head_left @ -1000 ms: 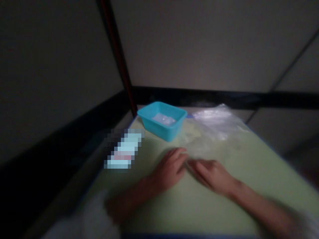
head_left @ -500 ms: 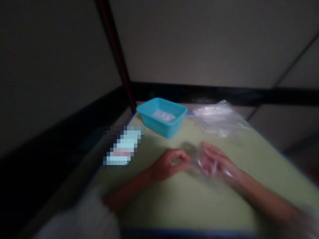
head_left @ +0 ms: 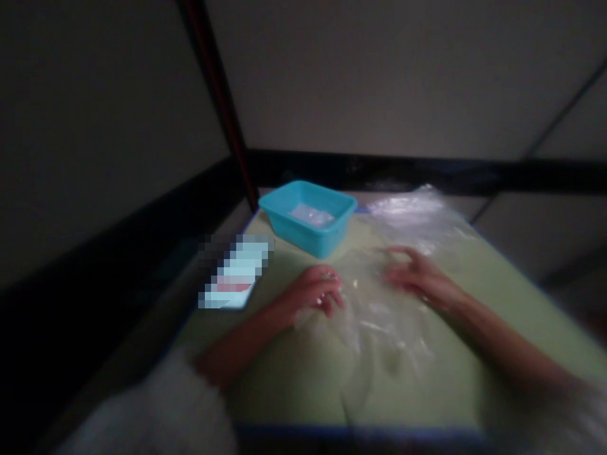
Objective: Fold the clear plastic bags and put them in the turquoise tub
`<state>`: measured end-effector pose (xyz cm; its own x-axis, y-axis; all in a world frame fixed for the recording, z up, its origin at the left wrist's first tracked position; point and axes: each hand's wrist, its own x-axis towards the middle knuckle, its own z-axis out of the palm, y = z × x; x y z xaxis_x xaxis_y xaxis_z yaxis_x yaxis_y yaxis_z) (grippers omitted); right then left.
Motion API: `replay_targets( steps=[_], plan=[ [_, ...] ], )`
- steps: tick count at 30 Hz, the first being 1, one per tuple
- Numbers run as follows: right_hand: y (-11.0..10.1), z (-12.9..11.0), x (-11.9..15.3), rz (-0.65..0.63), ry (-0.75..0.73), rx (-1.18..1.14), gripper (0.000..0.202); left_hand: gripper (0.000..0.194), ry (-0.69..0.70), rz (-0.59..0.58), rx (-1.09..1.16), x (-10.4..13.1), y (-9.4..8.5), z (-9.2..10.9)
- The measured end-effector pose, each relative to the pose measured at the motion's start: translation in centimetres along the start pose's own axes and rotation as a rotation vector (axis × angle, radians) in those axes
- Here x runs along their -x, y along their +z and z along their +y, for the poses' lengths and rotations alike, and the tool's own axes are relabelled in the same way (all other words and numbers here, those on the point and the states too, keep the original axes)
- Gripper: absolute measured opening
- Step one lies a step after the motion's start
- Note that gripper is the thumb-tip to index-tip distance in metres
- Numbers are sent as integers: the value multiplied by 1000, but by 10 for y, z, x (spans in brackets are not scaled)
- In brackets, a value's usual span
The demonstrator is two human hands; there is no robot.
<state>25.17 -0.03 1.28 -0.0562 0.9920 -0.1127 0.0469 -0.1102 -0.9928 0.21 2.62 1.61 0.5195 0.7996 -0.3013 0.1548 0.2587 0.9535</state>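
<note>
A thin, clear plastic bag (head_left: 379,322) spreads between my hands above the pale green tabletop, its lower part hanging toward the front edge. My left hand (head_left: 315,291) is closed, its curled fingers gripping crumpled film at the bag's left side. At the bag's upper right is my right hand (head_left: 422,278), its fingers apart and slightly blurred. It looks to be at the edge of the film without a grip on it.
A turquoise plastic basket (head_left: 313,234) stands at the back of the table, with white or clear packets (head_left: 310,216) inside. More clear plastic bags (head_left: 417,215) lie at the back right. A pixelated flat light-coloured item (head_left: 239,272) lies by the left edge.
The clear bag, bunched at my right hand before, now spreads out between both hands. My left hand has turned palm-down and closed on film; my right fingers have come apart.
</note>
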Motion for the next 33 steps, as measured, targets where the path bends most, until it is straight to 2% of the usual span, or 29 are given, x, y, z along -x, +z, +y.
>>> replay_targets(
  steps=[4,6,9,11,12,13,15,17,19,21,27,33],
  plan=[
    [-5,1,-2,76,-109,230,70,29,7,-17,-101,-2,-4,-4],
    [-7,4,-3,84,-157,310,67,34,47,34,-192,-3,-5,-7],
    [-10,8,-4,164,-253,505,59,40,217,288,-487,-4,-5,-11],
    [-12,9,-4,253,-374,710,50,40,426,466,-708,-2,-3,-12],
    [-12,9,-4,287,-444,811,45,38,537,497,-783,0,0,-12],
    [-11,10,-3,301,-510,895,40,36,634,480,-820,2,3,-12],
    [-7,10,-1,225,-608,986,34,30,742,342,-782,7,10,-12],
    [-1,12,2,55,-657,994,33,26,715,181,-658,11,17,-14],
    [6,15,3,-103,-678,982,35,24,627,52,-513,13,23,-17],
    [11,19,3,-191,-680,977,38,24,538,-34,-374,12,26,-20],
    [14,22,0,-225,-672,985,39,27,304,-64,-71,3,22,-23],
    [12,25,-2,-219,-688,992,39,31,138,-144,46,3,21,-19]
  ],
)
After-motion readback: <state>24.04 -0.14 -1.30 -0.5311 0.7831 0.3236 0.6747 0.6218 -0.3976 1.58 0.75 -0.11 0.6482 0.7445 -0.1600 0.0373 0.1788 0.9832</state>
